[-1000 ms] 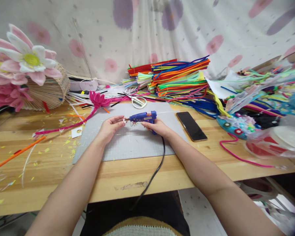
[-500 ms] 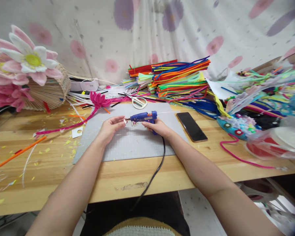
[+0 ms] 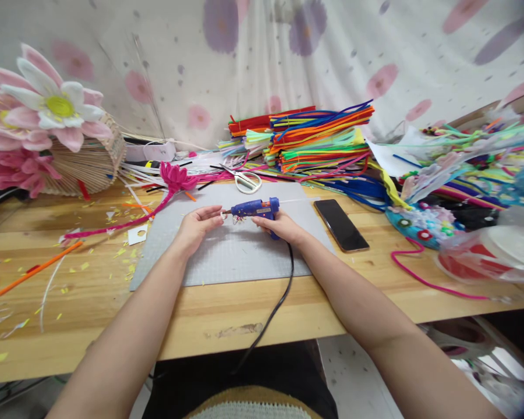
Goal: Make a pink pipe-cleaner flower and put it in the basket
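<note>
While the right grip (image 3: 283, 226) encloses the glue gun (image 3: 250, 208) above the grey mat (image 3: 244, 265), the left grip (image 3: 195, 227) pinches a small white piece (image 3: 223, 216) at the nozzle (image 3: 227, 212), so gluing appears under way but unfinished, the piece not yet set down.

One left hand (image 3: 195, 228), one right hand (image 3: 284, 227), one blue hot-glue gun (image 3: 248, 208), one black cord (image 3: 280, 302), one smartphone (image 3: 341, 225), one pair of scissors (image 3: 236, 175), one grey cutting mat (image 3: 231, 262), one wooden tabletop (image 3: 201, 326)
</note>
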Demonstrator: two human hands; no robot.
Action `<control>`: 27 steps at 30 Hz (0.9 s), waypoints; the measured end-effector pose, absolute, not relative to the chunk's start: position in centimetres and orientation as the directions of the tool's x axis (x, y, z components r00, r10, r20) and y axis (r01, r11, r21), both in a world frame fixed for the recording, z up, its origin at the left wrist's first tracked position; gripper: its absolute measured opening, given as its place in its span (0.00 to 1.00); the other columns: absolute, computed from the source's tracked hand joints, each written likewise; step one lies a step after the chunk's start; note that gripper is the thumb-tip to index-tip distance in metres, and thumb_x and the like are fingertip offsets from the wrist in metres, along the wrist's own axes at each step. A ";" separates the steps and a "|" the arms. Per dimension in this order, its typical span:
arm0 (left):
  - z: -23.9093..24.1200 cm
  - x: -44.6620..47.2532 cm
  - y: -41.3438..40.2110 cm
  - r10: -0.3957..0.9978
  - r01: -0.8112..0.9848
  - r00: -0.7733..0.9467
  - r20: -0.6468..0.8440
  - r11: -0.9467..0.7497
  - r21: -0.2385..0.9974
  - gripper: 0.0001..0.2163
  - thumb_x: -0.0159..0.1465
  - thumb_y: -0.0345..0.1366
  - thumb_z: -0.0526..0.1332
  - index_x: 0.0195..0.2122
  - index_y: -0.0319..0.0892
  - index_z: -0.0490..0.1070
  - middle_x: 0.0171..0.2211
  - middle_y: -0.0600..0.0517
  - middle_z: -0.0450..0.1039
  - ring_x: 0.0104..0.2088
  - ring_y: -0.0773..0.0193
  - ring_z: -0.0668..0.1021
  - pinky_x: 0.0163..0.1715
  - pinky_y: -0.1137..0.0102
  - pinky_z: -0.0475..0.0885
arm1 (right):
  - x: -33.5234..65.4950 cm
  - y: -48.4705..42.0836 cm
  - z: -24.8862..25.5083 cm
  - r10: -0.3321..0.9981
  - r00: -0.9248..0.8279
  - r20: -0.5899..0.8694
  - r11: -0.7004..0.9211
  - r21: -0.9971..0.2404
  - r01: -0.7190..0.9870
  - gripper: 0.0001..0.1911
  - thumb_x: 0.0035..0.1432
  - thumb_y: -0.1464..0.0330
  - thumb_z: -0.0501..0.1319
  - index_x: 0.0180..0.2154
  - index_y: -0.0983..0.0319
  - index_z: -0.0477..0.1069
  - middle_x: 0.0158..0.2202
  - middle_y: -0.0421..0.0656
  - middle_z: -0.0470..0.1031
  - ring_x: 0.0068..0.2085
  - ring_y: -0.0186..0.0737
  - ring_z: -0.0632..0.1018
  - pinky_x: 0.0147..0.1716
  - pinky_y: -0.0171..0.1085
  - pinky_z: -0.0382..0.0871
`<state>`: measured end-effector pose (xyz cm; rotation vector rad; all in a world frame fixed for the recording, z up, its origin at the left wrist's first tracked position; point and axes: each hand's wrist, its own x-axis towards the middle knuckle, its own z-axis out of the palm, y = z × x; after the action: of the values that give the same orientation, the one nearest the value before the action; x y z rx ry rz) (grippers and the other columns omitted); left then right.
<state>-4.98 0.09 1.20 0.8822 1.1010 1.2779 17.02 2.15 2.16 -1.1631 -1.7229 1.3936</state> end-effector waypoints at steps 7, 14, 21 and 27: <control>1.3 -5.1 0.1 0.991 -0.289 -0.056 -0.119 0.098 0.952 0.20 0.38 0.32 0.73 0.35 0.38 0.76 0.35 0.48 0.77 0.36 0.66 0.77 0.39 0.69 0.71 | 17.3 2.2 2.0 0.882 -0.470 -0.019 0.107 -0.965 0.239 0.21 0.44 0.51 0.62 0.26 0.63 0.66 0.18 0.35 0.63 0.21 0.29 0.64 0.24 0.33 0.59; 1.4 -5.1 0.1 0.991 -0.293 -0.066 -0.119 0.095 0.952 0.20 0.38 0.32 0.73 0.35 0.38 0.76 0.35 0.48 0.77 0.36 0.65 0.77 0.38 0.70 0.72 | 17.3 2.2 2.2 0.904 -0.425 -0.053 0.064 -0.964 0.257 0.22 0.43 0.50 0.63 0.26 0.63 0.66 0.19 0.35 0.62 0.22 0.29 0.63 0.24 0.33 0.58; 1.3 -5.2 0.1 0.992 -0.285 -0.046 -0.121 0.103 0.953 0.21 0.38 0.33 0.73 0.35 0.38 0.76 0.34 0.48 0.78 0.35 0.65 0.77 0.40 0.69 0.71 | 17.1 2.1 2.5 0.913 -0.406 -0.048 0.065 -0.963 0.260 0.22 0.42 0.50 0.62 0.26 0.63 0.65 0.19 0.35 0.62 0.23 0.29 0.64 0.25 0.33 0.57; 1.2 -5.0 0.1 0.991 -0.280 -0.047 -0.127 0.109 0.954 0.22 0.37 0.32 0.73 0.35 0.38 0.76 0.33 0.48 0.78 0.35 0.65 0.77 0.39 0.69 0.71 | 17.0 2.1 2.3 0.911 -0.411 -0.033 0.078 -0.966 0.248 0.21 0.43 0.50 0.62 0.26 0.63 0.66 0.19 0.35 0.62 0.22 0.29 0.63 0.23 0.32 0.57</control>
<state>-4.98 0.09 1.21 0.8845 1.1004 1.2867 16.95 2.05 2.34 -1.1528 -1.7375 1.3636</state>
